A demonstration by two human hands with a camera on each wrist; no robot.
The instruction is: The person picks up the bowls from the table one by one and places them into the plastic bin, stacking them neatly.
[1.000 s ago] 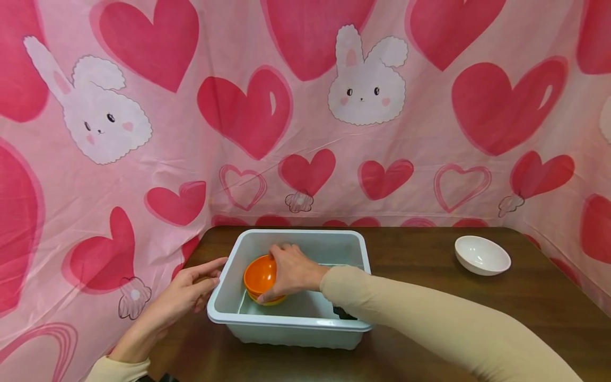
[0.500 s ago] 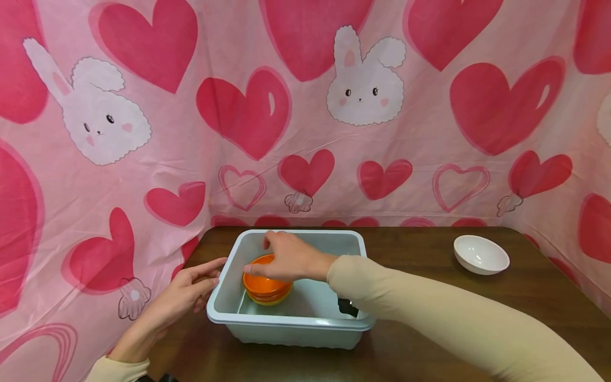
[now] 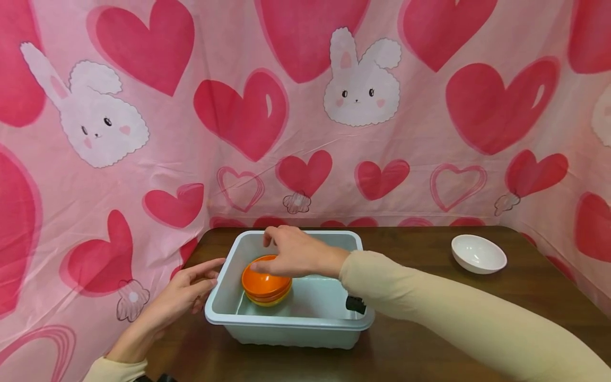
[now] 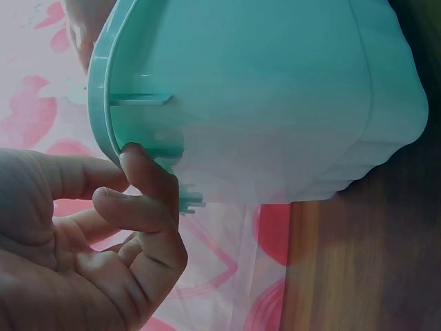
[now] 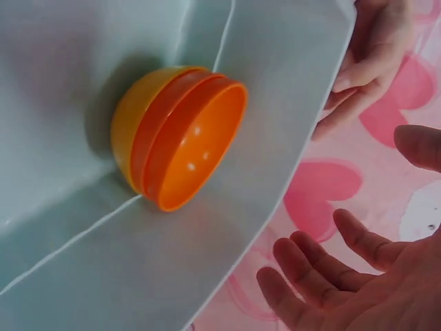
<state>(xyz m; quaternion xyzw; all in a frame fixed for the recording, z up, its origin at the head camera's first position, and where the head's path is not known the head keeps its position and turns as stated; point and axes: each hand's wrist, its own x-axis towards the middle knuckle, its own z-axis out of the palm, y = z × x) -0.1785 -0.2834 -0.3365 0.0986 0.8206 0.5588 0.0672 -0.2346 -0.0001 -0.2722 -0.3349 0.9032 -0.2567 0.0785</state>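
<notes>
In the head view, a stack of bowls stands at the left inside a pale grey-blue plastic tub (image 3: 288, 321). An orange bowl (image 3: 262, 284) tops the stack, and a yellow bowl (image 5: 131, 127) shows at its bottom. My right hand (image 3: 298, 254) hovers over the stack, holding nothing, with thumb and fingers spread apart. From the right wrist view, a gap separates that hand's fingers (image 5: 303, 272) from the bowls. My left hand (image 3: 183, 292) is at the tub's left side. Its bent fingertips (image 4: 141, 162) touch the tub just under the rim.
A white bowl (image 3: 479, 254) stands at the back right of the dark wooden table (image 3: 410, 249). Pink cloth (image 3: 248, 180) with hearts and rabbits hangs behind the table and along its sides.
My right hand has let go of the bowl stack and risen, shifting slightly right and away from it. The bowls remain in the tub, and my left hand holds its place at the rim.
</notes>
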